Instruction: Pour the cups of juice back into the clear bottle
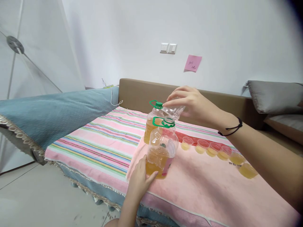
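My right hand (187,99) grips a clear plastic cup (174,108), tipped on its side just above the uncapped mouth of the front jug. That clear plastic jug (159,156) has a green handle ring at its neck and stands upright, partly filled with amber liquid. Around its lower left side curl the fingers and thumb of my left hand (139,176). Close behind it is a second jug (149,124) with a green cap, also holding amber liquid. I cannot make out any liquid in the tipped cup.
Several clear cups of yellowish liquid (200,148) stand in a row to the right on a pink towel (189,189). Under it lies a striped cloth (104,135). A blue-covered armrest (59,113) is at left, grey cushions (274,96) at right, a brown backrest (139,93) behind.
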{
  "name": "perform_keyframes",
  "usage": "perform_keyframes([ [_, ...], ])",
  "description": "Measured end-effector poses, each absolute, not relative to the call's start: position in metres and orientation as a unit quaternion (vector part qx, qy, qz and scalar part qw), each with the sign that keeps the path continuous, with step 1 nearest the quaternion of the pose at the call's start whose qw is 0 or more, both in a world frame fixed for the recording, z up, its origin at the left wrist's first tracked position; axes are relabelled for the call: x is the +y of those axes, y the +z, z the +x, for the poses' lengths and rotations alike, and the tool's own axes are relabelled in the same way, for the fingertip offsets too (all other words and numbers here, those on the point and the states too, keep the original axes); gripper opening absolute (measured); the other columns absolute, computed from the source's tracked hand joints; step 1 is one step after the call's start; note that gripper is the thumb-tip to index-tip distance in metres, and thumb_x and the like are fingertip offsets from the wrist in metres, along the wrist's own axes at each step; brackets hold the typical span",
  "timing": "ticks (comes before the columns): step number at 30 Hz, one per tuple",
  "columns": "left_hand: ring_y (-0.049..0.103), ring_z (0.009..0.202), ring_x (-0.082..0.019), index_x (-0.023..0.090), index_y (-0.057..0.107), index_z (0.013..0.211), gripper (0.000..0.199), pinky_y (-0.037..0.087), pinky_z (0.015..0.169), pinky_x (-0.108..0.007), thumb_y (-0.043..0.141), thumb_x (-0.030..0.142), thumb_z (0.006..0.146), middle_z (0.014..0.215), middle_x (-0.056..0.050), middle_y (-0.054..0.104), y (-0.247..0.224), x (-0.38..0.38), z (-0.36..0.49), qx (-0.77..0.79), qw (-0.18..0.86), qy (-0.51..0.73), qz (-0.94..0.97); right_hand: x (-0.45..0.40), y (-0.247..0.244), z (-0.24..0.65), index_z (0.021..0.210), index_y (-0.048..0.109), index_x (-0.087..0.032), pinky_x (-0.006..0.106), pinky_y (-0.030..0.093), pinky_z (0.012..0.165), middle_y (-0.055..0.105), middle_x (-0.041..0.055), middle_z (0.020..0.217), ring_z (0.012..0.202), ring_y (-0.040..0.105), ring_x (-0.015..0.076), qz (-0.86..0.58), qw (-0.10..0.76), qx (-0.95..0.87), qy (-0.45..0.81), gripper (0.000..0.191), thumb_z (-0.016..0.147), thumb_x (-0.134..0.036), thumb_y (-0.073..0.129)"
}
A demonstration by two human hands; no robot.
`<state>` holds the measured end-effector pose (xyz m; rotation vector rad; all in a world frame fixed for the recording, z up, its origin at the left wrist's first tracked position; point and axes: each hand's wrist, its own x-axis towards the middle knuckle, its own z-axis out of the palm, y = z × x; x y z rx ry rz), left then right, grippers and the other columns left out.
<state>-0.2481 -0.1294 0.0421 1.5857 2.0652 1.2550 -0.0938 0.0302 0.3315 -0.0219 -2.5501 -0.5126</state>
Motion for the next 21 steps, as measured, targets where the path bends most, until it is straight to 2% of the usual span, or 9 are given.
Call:
perform_keyframes([
  [8, 0.051, 0.13, -0.035, 0.019, 0.039, 0.146, 0.071, 0.042, 0.106, -0.05, 0.063, 0.043, 0.084, 0.139, -0.018, 0.054, 0.0406, -0.1299, -0.2476, 0.71, 0.12, 0.432, 0.543, 0.0272, 0.327, -0.0936, 0.113, 0.072, -0.034, 0.05, 0.036, 0.098, 0.071, 0.0036, 0.116, 0.118, 0.054, 0.0278, 0.016, 0.273, -0.937, -0.217, 0.043, 0.085, -0.006, 0.057],
  [21, 0.051, 0.129, -0.036, 0.018, 0.042, 0.144, 0.071, 0.041, 0.106, -0.05, 0.064, 0.045, 0.083, 0.139, -0.018, 0.054, 0.0422, -0.1299, -0.247, 0.707, 0.111, 0.438, 0.544, 0.0226, 0.3281, -0.094, 0.114, 0.071, -0.039, 0.051, 0.037, 0.099, 0.07, 0.0011, 0.116, 0.121, 0.052, 0.0273, 0.008, 0.264, -0.939, -0.22, 0.051, 0.084, -0.003, 0.052],
])
